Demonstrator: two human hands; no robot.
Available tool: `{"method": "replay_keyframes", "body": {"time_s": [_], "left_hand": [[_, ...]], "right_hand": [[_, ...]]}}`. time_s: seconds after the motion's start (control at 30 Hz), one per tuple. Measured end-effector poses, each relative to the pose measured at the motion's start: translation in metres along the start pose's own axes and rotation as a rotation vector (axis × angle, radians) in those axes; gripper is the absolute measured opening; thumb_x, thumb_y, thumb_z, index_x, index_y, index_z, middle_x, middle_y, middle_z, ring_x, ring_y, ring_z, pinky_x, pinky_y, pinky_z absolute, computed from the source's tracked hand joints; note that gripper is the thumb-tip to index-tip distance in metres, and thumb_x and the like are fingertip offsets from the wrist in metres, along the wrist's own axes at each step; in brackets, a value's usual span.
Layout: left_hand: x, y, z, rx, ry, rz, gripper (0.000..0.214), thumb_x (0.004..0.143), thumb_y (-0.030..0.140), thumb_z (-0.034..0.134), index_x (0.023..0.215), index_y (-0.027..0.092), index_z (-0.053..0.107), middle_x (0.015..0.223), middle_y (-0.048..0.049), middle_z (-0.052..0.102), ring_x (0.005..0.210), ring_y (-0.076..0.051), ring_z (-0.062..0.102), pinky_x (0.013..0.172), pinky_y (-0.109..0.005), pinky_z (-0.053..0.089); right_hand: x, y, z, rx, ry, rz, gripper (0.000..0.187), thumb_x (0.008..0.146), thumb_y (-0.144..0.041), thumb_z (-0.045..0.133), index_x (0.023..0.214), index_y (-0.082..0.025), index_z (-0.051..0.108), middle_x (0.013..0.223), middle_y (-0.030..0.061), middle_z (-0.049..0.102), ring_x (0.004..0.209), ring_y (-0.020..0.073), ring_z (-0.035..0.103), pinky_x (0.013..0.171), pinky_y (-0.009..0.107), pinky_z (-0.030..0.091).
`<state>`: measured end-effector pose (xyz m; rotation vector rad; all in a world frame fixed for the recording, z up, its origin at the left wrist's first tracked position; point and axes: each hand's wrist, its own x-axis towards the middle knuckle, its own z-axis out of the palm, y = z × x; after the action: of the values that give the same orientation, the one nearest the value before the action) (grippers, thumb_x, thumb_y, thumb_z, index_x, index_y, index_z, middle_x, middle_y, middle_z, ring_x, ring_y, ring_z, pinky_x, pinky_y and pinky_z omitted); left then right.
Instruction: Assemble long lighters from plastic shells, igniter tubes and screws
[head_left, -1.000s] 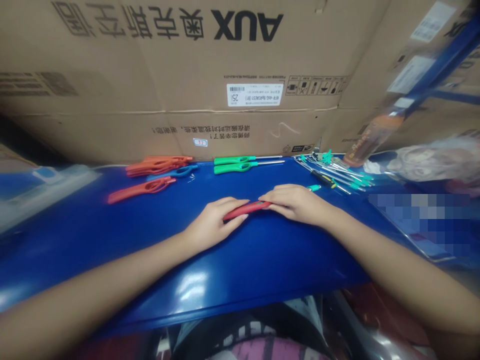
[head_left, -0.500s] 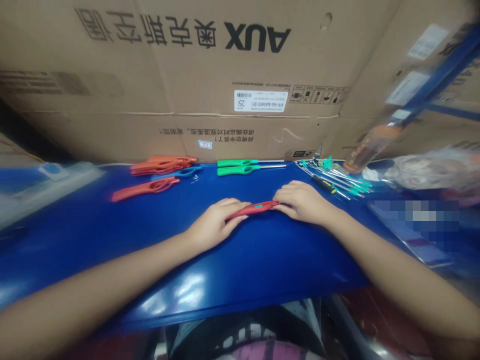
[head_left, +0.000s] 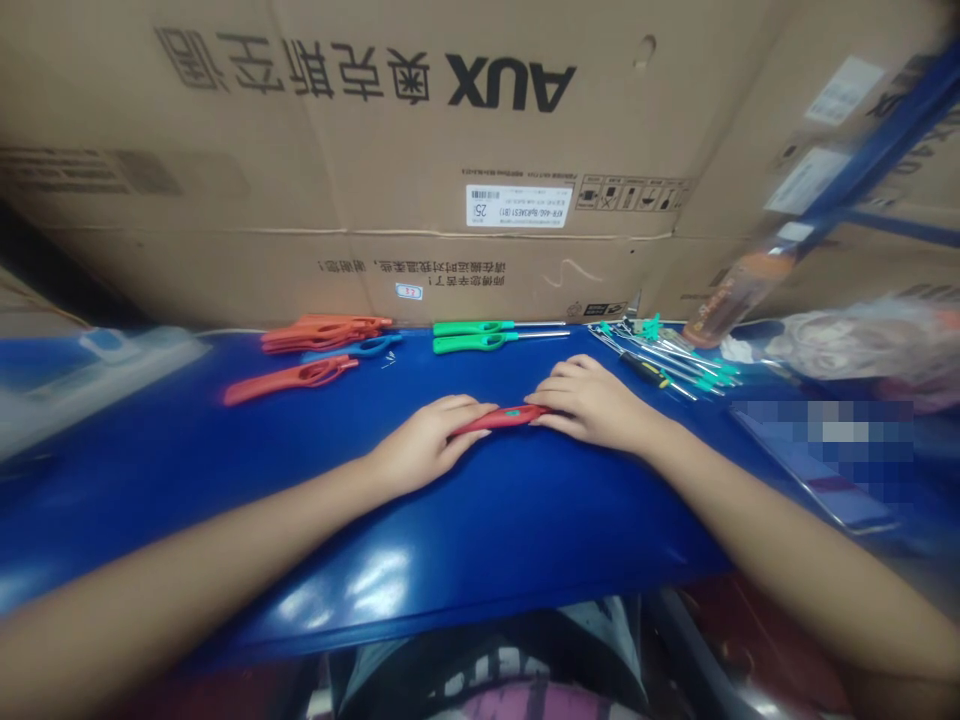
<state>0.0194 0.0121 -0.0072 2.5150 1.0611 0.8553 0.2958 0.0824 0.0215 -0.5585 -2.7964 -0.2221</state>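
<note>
A red long-nosed lighter (head_left: 501, 417) with a green part on its side is held level just above the blue tabletop. My left hand (head_left: 427, 440) grips its left end between thumb and fingers. At the other end, my right hand (head_left: 585, 403) is closed on the nose side, and its fingers hide the tip. Two green lighters (head_left: 469, 342) with metal tubes lie behind my hands. Several orange-red lighter bodies (head_left: 322, 332) and a blue one (head_left: 367, 346) are back left. Beyond my right hand lies a bunch of metal tubes with green ends (head_left: 690, 358).
A screwdriver (head_left: 646, 370) lies by the tubes. An orange bottle (head_left: 735, 300) leans at back right near a plastic bag (head_left: 862, 340). A flat phone-like device (head_left: 817, 480) lies right. A cardboard box (head_left: 390, 170) walls off the table's back; a clear container (head_left: 112, 370) stands left.
My right hand has shifted slightly left along the red lighter, covering more of its nose end. My left hand keeps its grip. The view has moved slightly.
</note>
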Motion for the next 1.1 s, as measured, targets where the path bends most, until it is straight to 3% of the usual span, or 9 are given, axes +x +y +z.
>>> {"method": "replay_keyframes", "body": {"time_s": [0.17, 0.4, 0.7, 1.1], "left_hand": [[0.002, -0.019, -0.008, 0.085, 0.050, 0.005, 0.036, 0.102, 0.030, 0.051, 0.134, 0.019, 0.062, 0.121, -0.0114, 0.069, 0.111, -0.023, 0.065, 0.099, -0.038, 0.053], [0.003, -0.026, -0.008, 0.020, 0.102, -0.040, 0.036, 0.101, 0.033, 0.053, 0.132, 0.018, 0.063, 0.115, -0.0097, 0.070, 0.106, -0.021, 0.066, 0.094, -0.034, 0.054], [0.003, -0.025, -0.008, 0.042, 0.159, -0.043, 0.036, 0.099, 0.031, 0.056, 0.132, 0.018, 0.064, 0.114, -0.0099, 0.070, 0.106, -0.021, 0.066, 0.095, -0.035, 0.053], [0.000, -0.026, -0.007, 0.105, 0.095, 0.040, 0.035, 0.100, 0.029, 0.054, 0.132, 0.021, 0.064, 0.118, -0.0108, 0.071, 0.109, -0.023, 0.067, 0.097, -0.041, 0.056]], "right_hand": [[-0.012, 0.024, -0.012, -0.018, -0.007, 0.188, 0.050, 0.091, -0.046, 0.066, 0.134, -0.020, 0.061, 0.130, 0.0141, 0.067, 0.118, 0.0330, 0.058, 0.101, 0.051, 0.038], [-0.030, 0.066, -0.014, 0.026, -0.007, 0.294, 0.023, 0.093, -0.036, 0.059, 0.104, -0.020, 0.072, 0.107, 0.0113, 0.075, 0.105, 0.0314, 0.065, 0.094, 0.050, 0.043], [-0.029, 0.060, -0.025, 0.132, -0.073, 0.165, 0.025, 0.098, -0.031, 0.053, 0.101, -0.017, 0.073, 0.102, 0.0123, 0.075, 0.094, 0.0260, 0.065, 0.088, 0.043, 0.048], [-0.028, 0.054, -0.023, 0.116, -0.147, 0.136, 0.024, 0.098, -0.027, 0.054, 0.105, -0.017, 0.075, 0.101, 0.0118, 0.076, 0.093, 0.0260, 0.065, 0.085, 0.042, 0.050]]}}
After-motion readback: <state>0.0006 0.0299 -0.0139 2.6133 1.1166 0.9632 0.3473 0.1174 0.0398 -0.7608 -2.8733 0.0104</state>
